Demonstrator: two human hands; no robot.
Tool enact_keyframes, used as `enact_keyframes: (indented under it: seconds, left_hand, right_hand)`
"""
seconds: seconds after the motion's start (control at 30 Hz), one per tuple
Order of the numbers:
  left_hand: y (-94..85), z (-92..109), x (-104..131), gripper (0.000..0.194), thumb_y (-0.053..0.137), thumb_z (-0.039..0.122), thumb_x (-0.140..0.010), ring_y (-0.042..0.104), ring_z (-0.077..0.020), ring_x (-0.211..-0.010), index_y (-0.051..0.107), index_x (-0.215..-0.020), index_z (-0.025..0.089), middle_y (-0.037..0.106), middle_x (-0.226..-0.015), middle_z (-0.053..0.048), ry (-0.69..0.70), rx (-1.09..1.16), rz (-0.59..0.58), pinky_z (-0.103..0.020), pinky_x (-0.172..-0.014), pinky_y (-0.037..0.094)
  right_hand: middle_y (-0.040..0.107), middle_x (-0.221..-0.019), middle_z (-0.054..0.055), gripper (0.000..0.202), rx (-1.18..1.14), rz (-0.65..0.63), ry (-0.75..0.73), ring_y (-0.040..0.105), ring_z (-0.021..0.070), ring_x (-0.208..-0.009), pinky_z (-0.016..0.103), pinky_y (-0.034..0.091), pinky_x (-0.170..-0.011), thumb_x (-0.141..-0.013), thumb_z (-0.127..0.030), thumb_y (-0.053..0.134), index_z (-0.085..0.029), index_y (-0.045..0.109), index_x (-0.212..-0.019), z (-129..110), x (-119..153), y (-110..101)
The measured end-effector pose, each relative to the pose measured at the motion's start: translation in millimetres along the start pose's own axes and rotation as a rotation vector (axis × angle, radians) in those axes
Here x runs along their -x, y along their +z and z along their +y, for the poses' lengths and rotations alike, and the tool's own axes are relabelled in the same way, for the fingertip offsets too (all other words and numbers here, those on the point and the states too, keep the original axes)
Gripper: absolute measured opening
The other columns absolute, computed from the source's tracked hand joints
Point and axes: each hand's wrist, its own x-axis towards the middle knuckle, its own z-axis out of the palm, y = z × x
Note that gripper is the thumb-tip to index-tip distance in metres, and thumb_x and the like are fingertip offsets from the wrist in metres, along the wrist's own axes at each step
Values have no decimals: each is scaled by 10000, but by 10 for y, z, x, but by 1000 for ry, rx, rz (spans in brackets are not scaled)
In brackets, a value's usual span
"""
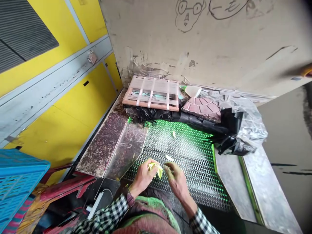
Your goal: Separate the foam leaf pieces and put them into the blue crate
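My left hand (145,174) is closed round several thin, pale yellow-green pieces (159,171) that look like petals or slices; their kind is unclear. Just to its right, my right hand (175,178) has its thumb and fingers drawn together. Anything in that pinch is too small to make out. Both hands are above a shiny metal mesh belt (195,175) lit green from behind. One pale piece (169,158) lies on the mesh just beyond my right fingertips. Farther up the belt rests another pale piece (174,134).
Black plastic sheeting (202,122) hangs along the belt's far edge. Above it sit a strapped wooden frame (152,94), a white bowl (193,91) and a pink segmented slab (201,109). Metal side plates (117,143) flank the belt. A blue crate (21,182) stands at left.
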Motion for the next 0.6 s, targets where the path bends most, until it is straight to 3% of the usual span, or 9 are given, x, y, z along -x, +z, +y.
enact_keyframes:
  seconds: [0.07,0.17,0.27,0.4,0.47,0.53,0.6]
  left_hand:
    - [64,5,0,252,608,422,-919,521,-132,-601,673,-974,184,654,-761,4,36,-27,-5,-241,-566,392]
    - [115,-9,-23,222,603,386,-919,566,-144,-659,679,-972,184,677,-794,-9,72,-83,2,-240,-607,419]
    - [99,-72,-73,213,608,373,-892,546,-136,-627,672,-954,178,667,-777,-8,43,-71,47,-233,-575,404]
    - [28,-157,-127,251,628,408,-856,451,-104,-529,644,-938,172,611,-715,17,-53,30,115,-222,-505,351]
    - [16,-158,-126,275,636,430,-859,438,-100,-525,639,-956,172,601,-716,21,-62,63,92,-218,-495,345]
    - [33,-131,-104,282,634,432,-875,440,-99,-531,645,-981,170,601,-725,21,-44,73,39,-216,-495,345]
    - [69,-94,-71,265,630,408,-893,458,-102,-552,659,-997,166,609,-737,15,-12,52,-30,-218,-517,361]
  right_hand:
    - [629,-805,34,440,-316,-139,162,583,193,-726,313,498,-655,-977,-628,546,-199,622,-921,-65,48,50]
    - [568,-719,-6,488,-471,-104,254,519,161,-623,273,445,-544,-913,-689,612,-205,582,-854,-16,97,133]
    - [588,-740,-1,428,-299,23,152,517,156,-634,268,426,-574,-973,-627,561,-212,583,-873,141,103,136]
    - [585,-745,28,353,225,233,-118,494,161,-641,279,346,-585,-1050,-449,433,-214,569,-825,360,36,8]
    - [589,-772,51,364,468,253,-228,482,165,-651,293,307,-582,-1062,-363,377,-210,583,-804,424,-5,-65]
    - [618,-850,74,361,559,240,-231,497,175,-683,300,303,-587,-1062,-347,364,-203,633,-869,419,-30,-116]
    - [644,-950,90,339,453,209,-141,537,187,-735,295,339,-600,-1051,-415,409,-203,669,-1003,336,-36,-137]
